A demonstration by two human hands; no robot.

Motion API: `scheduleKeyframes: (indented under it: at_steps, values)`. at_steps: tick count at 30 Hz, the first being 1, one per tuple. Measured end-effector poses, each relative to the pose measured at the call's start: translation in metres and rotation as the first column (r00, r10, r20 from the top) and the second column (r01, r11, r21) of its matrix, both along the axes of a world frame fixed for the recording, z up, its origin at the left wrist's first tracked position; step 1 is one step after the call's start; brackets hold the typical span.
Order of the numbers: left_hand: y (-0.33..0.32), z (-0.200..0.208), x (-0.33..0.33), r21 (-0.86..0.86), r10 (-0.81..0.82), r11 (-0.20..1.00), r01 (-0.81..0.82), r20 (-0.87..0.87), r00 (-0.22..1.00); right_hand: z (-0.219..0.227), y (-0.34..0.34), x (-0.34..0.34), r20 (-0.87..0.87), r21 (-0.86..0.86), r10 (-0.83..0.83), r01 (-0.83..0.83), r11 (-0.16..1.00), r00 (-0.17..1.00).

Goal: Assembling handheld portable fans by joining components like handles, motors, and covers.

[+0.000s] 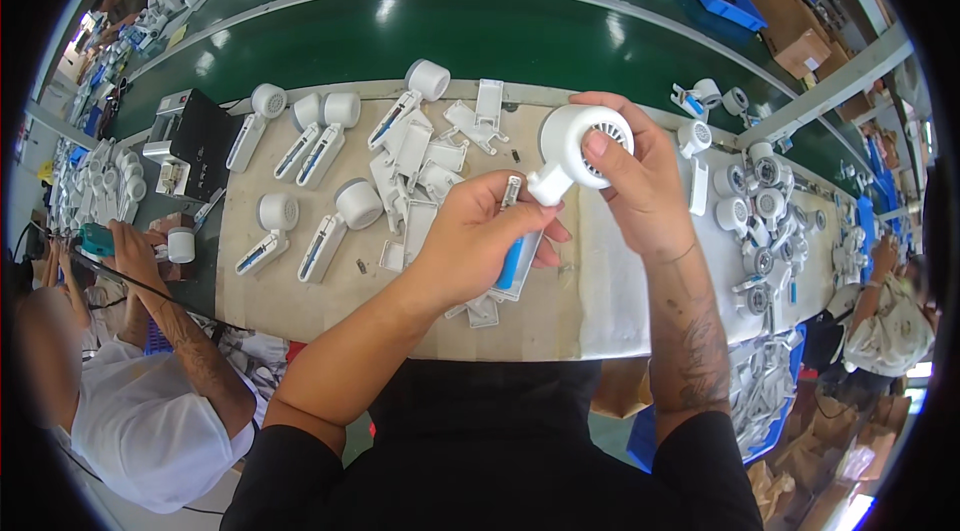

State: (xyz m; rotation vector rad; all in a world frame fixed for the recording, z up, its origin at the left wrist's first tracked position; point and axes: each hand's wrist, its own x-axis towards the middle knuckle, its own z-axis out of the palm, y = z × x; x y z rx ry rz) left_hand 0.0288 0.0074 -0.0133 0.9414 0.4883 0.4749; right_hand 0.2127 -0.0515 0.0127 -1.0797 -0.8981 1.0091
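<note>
A white handheld fan (572,145) with a round grille head is held up above the mat, its open handle pointing down toward me. My right hand (645,181) is wrapped round the fan head, its thumb pressed near the grille. Lower down, my left hand (465,246) grips the handle, where a blue cylindrical battery (511,264) shows beside a pale casing. My palm hides part of the handle. Close by my left hand lies a loose pile of white plastic handle shells (405,159).
Several fans with open handles (322,153) lie to the left, near a black box device (188,146). More fans (765,203) crowd the right side. A blue bin (790,356) of white parts is at lower right. On the left, a co-worker holds a green tool (97,240).
</note>
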Motion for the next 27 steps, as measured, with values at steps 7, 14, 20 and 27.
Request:
scheduleKeyframes:
  at_steps: [7,14,20,27]
  values:
    - [-0.006,-0.005,-0.010,0.132,-0.091,0.986,0.101,-0.080,0.993,0.009,0.014,0.010,0.159,-0.242,0.336,-0.293,0.925,0.928]
    - [0.007,-0.005,-0.026,-0.012,-0.089,0.996,0.090,0.057,0.994,0.007,0.031,-0.004,0.171,-0.191,0.350,-0.317,0.929,0.921]
    - [0.021,-0.011,-0.050,0.037,0.026,0.999,-0.023,-0.064,0.998,0.003,0.070,-0.031,0.193,-0.341,0.448,-0.369,0.865,0.873]
    - [0.051,-0.033,-0.118,-0.304,0.383,0.898,-0.318,0.181,0.906,-0.034,0.088,-0.026,0.612,-0.049,0.002,0.035,0.998,0.791]
